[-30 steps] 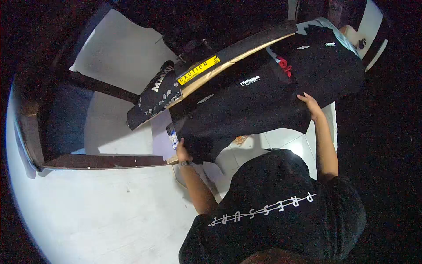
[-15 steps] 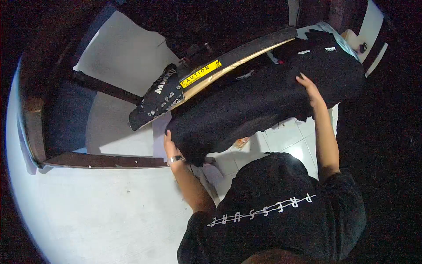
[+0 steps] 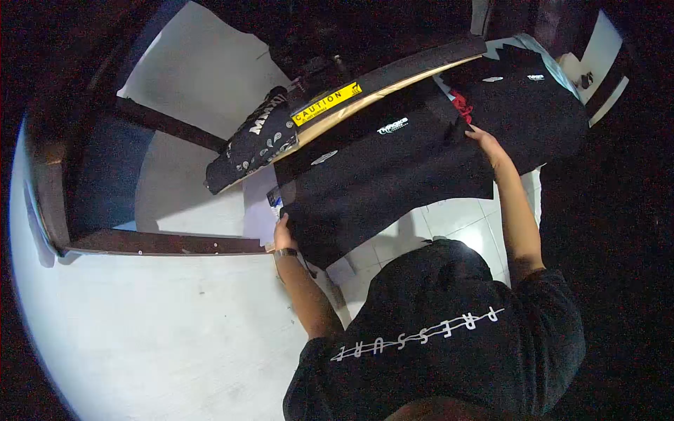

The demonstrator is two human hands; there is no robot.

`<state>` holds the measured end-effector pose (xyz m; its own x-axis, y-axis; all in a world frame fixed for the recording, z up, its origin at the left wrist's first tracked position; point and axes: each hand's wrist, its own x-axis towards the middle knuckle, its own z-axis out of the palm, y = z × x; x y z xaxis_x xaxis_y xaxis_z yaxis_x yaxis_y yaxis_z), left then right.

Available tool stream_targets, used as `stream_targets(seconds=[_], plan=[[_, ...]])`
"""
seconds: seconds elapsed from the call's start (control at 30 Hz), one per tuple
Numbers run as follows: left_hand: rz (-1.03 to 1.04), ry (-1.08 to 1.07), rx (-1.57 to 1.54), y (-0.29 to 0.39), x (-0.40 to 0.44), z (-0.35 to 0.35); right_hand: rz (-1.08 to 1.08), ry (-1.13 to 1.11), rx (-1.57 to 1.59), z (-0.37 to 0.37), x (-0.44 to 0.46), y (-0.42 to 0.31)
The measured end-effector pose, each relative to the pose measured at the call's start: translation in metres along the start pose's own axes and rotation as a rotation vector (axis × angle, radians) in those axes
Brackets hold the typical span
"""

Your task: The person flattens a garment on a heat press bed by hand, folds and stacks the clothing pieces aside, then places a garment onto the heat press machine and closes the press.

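A wide sheet of black cloth with small white printed logos hangs down in front of me, below a long padded board. At its left edge, my left hand is closed on the cloth, beside a small blue-and-white piece. My right hand pinches the cloth's upper right part, with the fingertips just below a crumpled red piece. More black cloth with similar logos lies to the right of that hand.
The padded board bears a yellow caution label. A black patterned cloth covers its left end. A dark wooden beam runs at left above a white surface. White floor tiles show below the cloth.
The black cloth, raised and bunched before, now hangs flatter, uncovering its logos and the red piece. My left hand has shifted slightly right and down; my right hand slightly left.
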<state>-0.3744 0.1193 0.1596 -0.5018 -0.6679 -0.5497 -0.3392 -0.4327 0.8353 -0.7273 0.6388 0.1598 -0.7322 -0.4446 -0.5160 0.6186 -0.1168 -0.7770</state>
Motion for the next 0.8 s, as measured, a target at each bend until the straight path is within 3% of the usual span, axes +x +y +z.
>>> stream_targets(seconds=[0.1,0.2,0.3,0.43,0.5,0.57,0.67,0.8], plan=[[0.05,-0.16,-0.045,-0.03,0.046,-0.035,-0.024,0.028,-0.056,0.003,-0.017,-0.005],[0.323,-0.186,-0.059,-0.004,-0.018,0.007,-0.082,0.103,-0.068,0.003,-0.029,-0.001],[0.137,-0.02,-0.011,0.006,0.025,-0.007,-0.104,0.105,-0.068,-0.011,-0.004,0.0],[0.457,0.088,-0.029,0.067,0.004,0.056,-0.233,0.051,-0.056,0.019,0.002,-0.053],[0.483,0.055,-0.165,0.078,0.007,0.06,-0.302,0.05,0.025,0.026,-0.001,-0.07],[0.451,0.024,-0.195,0.069,0.019,0.053,-0.343,0.036,0.087,0.025,-0.01,-0.063],[0.325,-0.006,-0.043,0.038,0.028,0.042,-0.221,0.181,0.048,0.003,0.007,-0.021],[0.232,0.032,-0.004,0.025,0.047,0.028,-0.058,0.141,0.134,0.001,-0.004,-0.02]])
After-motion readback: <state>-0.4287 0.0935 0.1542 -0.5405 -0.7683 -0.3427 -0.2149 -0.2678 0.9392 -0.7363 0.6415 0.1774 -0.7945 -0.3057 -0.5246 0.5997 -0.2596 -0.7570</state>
